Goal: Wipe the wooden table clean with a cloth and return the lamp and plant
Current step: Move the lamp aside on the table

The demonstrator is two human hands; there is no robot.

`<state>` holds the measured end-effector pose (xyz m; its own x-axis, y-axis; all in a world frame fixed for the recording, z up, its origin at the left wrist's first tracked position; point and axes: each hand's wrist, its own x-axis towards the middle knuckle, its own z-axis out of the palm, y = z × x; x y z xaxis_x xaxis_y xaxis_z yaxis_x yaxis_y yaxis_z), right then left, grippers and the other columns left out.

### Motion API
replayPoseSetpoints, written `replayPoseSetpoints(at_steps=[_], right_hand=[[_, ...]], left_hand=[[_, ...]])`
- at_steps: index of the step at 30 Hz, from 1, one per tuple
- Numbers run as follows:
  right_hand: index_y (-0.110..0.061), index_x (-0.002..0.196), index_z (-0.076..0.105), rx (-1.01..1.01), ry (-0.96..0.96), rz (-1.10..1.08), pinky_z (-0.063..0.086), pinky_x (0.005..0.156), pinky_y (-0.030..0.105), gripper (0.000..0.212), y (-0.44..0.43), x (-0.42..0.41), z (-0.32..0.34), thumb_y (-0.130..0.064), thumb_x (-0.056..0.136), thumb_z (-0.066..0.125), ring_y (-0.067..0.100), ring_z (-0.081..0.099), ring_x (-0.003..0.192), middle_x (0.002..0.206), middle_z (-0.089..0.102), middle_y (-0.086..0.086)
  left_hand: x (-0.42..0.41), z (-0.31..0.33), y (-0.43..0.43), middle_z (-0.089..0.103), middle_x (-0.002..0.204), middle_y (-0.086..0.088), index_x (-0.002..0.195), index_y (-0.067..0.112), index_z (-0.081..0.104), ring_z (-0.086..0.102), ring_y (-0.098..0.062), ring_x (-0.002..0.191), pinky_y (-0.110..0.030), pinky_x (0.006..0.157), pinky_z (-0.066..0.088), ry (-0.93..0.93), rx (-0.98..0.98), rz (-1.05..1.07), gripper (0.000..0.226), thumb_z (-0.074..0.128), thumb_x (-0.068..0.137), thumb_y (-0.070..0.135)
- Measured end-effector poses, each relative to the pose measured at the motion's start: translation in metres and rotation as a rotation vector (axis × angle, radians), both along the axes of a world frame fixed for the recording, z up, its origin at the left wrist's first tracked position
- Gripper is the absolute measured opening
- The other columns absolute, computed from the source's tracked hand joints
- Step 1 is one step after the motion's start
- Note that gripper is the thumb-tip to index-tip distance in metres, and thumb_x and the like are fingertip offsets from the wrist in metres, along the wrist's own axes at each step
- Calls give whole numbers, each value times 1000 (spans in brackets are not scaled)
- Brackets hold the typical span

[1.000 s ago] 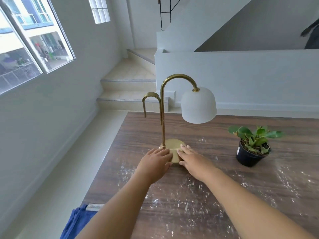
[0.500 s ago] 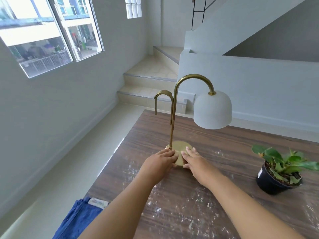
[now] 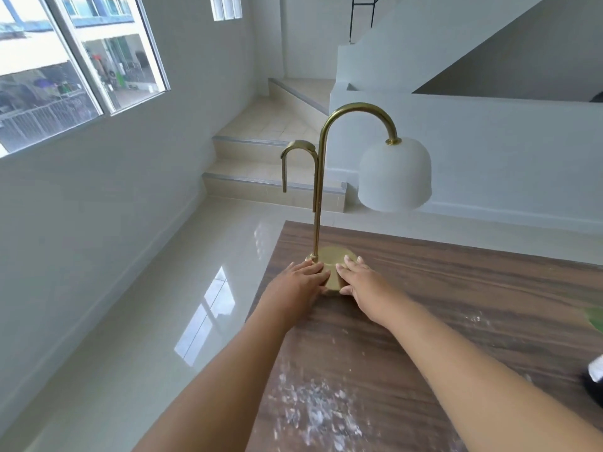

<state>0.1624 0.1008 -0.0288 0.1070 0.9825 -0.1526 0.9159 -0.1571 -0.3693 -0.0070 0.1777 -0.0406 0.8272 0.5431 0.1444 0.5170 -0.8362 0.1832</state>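
Observation:
A brass lamp [image 3: 329,177] with a white dome shade stands near the far left corner of the wooden table [image 3: 456,288]. My left hand [image 3: 298,282] rests flat on the left side of its round base, fingers straight. My right hand [image 3: 362,285] presses the right side of the base the same way. White dust and smears [image 3: 319,415] cover the near part of the table. Only a leaf tip and the black pot's edge of the plant [image 3: 595,373] show at the right border. No cloth is in view.
The table's left edge drops to a glossy tiled floor [image 3: 146,321]. Beyond the far edge are steps [image 3: 270,177] and a white low wall. Windows line the left wall.
Both hands have slid the lamp along the table toward its far left corner. The view turned left, so the plant is nearly out of frame and the blue cloth is no longer seen.

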Motion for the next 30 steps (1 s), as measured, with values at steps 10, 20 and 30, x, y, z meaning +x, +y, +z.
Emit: replayPoseSetpoints(at_steps=[10, 20, 30], right_hand=[[-14, 151, 25, 18, 8, -35, 7, 120, 39, 53, 65, -12, -2, -11, 101, 43, 24, -2, 149, 162, 7, 7], [-18, 152, 23, -7, 39, -51, 7, 120, 42, 54, 80, -15, 1, -15, 102, 43, 20, -6, 148, 162, 4, 1], [-22, 149, 31, 186, 43, -182, 26, 115, 37, 54, 10, -10, 43, -29, 99, 49, 20, 25, 143, 157, 28, 1]], left_hand=[[-10, 3, 70, 43, 149, -1, 142, 17, 46, 25, -20, 145, -35, 117, 19, -20, -1, -47, 42, 46, 101, 27], [-15, -1, 87, 35, 155, 2, 146, 23, 40, 21, -18, 146, -36, 118, 13, -19, -24, -16, 45, 42, 102, 32], [-23, 38, 45, 49, 145, 2, 142, 24, 45, 42, -19, 134, -37, 110, 33, -95, 87, 77, 54, 49, 95, 50]])
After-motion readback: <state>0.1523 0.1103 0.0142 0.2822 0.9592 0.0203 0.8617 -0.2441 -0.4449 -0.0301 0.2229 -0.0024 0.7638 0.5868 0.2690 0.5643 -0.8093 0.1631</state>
